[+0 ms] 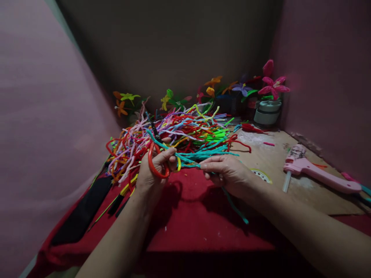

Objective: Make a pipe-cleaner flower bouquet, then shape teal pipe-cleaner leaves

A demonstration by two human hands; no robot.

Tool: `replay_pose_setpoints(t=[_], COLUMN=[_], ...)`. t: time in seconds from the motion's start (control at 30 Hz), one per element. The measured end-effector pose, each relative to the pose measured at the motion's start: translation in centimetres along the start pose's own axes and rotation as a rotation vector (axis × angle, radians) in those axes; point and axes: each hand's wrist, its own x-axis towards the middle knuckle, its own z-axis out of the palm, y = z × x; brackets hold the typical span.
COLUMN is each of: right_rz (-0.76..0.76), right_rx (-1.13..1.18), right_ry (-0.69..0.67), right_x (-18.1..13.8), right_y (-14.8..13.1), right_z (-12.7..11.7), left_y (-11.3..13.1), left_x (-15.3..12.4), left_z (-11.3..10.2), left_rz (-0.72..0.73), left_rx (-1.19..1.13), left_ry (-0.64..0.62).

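My left hand point(158, 166) is closed around scissors with a looped orange handle point(150, 164) and a dark head point(155, 131) pointing up and away. A teal pipe cleaner point(158, 141) also passes between its thumb and fingers. To the right, my right hand point(223, 173) pinches a teal strand point(194, 165) by thumb and fingertips. Below that hand hangs another length of teal pipe cleaner point(237, 211), its upper part hidden by the palm. Just beyond both hands lies a bundle of teal pipe cleaners point(216, 152), on the near side of a large multicoloured heap point(174, 125).
A pink glue gun point(324, 175) rests on a brown board point(313, 204) at right. Pipe-cleaner flowers point(274, 87) line the back, some by a grey-green pot point(268, 112). Left, a black strip point(82, 212) lies on the red cloth point(203, 231). Pink sheets point(49, 116) flank both sides.
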Motion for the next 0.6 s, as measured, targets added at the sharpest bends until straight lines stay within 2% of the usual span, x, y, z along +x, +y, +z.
replay_pose_setpoints(t=[0.23, 0.33, 0.5, 0.6], right_rz=[-0.16, -0.255, -0.381, -0.489], right_rx=[-0.074, -0.123, -0.211, -0.306], right_ry=[0.11, 0.112, 0.143, 0.245], right_x=[-0.3, -0.6, -1.2, -1.2], right_y=[0.0, -0.2, -0.4, -0.5], right_z=[0.2, 0.3, 0.6, 0.5], left_y=[-0.2, -0.5, -0.8, -0.1], left_x=[-0.3, -0.5, 0.0, 0.4], left_z=[0.7, 0.9, 0.2, -0.6], left_rz=[-0.028, -0.043, -0.108, 0.006], left_rx=[0.073, 0.076, 0.122, 0.15], left_ry=[0.016, 0.032, 0.045, 0.078])
